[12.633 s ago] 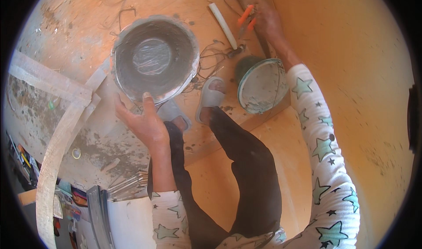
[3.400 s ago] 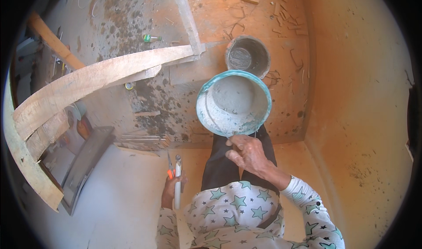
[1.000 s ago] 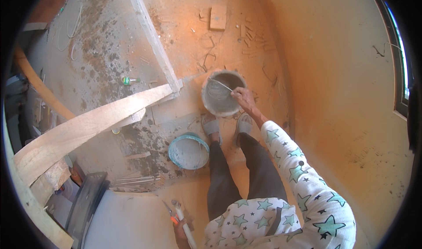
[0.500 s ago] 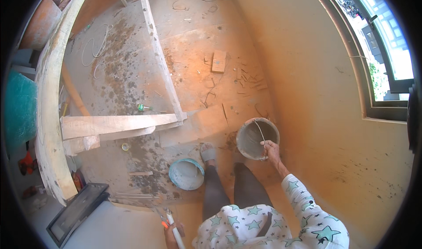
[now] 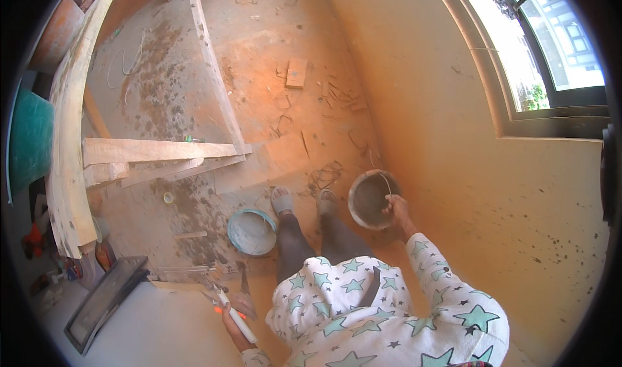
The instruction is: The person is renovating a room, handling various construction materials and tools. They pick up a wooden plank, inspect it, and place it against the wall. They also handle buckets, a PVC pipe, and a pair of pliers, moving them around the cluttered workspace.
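Observation:
My right hand (image 5: 398, 211) is closed around the thin pale handle of a grey round bucket (image 5: 358, 195), beside the wall on the right. The bucket's inside looks dark grey. In my left hand (image 5: 231, 320), low at the left of my body, is a white rod-like handle (image 5: 241, 327) together with a slimmer tool that has an orange part (image 5: 220, 310). The working ends of these tools are too small to make out. Near my feet, on their left, stands a light-blue bucket (image 5: 249, 237) with pale residue inside and a thin handle.
A wooden frame of planks (image 5: 162, 151) stands left of my feet, with a long curved board (image 5: 68, 120) beyond it. A brick (image 5: 296, 73), wire (image 5: 327, 174) and scraps litter the dusty floor. A dark-framed panel (image 5: 107, 305) lies lower left. A window (image 5: 544, 117) opens at right.
The view has shifted, and floor objects appear farther left. My right foot now shows beside my left. The grey bucket sits farther right of the blue one, still held by its handle.

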Demonstrator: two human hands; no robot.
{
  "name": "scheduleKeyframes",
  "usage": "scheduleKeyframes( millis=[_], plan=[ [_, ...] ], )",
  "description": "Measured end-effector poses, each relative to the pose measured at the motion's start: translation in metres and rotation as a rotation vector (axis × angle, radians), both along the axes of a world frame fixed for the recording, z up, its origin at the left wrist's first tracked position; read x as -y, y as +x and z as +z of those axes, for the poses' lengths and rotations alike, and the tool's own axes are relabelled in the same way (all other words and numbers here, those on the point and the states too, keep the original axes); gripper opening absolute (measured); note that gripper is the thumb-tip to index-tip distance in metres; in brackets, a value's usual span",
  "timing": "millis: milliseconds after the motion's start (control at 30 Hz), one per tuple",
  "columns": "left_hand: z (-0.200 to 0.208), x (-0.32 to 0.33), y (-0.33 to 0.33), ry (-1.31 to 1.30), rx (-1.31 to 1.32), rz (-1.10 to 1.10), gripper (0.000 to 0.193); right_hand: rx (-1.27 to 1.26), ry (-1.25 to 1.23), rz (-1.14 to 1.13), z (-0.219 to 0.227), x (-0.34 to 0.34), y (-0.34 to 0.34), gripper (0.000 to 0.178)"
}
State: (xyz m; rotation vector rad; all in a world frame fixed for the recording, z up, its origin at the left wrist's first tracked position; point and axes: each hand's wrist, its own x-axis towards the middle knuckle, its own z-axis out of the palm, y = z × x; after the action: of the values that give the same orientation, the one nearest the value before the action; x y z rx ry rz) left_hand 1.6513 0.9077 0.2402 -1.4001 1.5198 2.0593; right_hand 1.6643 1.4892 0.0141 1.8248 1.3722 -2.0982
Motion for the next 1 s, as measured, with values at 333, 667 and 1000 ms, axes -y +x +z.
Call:
scheduleKeyframes(
  millis=[333,667,1000],
  plan=[
    [-0.054,0.026,0.032,0.138,-0.077,0.039,0.041,-0.099,-0.073,0.046,-0.003,-0.025,-0.014,0.021],
    [-0.047,0.014,0.032,0.242,-0.08,-0.051,0.04,-0.086,-0.083,0.114,-0.014,-0.045,-0.025,0.025],
    [-0.029,-0.012,0.036,0.111,0.006,-0.083,0.037,0.059,-0.037,0.145,-0.026,-0.037,0.01,0.025]
  ],
)
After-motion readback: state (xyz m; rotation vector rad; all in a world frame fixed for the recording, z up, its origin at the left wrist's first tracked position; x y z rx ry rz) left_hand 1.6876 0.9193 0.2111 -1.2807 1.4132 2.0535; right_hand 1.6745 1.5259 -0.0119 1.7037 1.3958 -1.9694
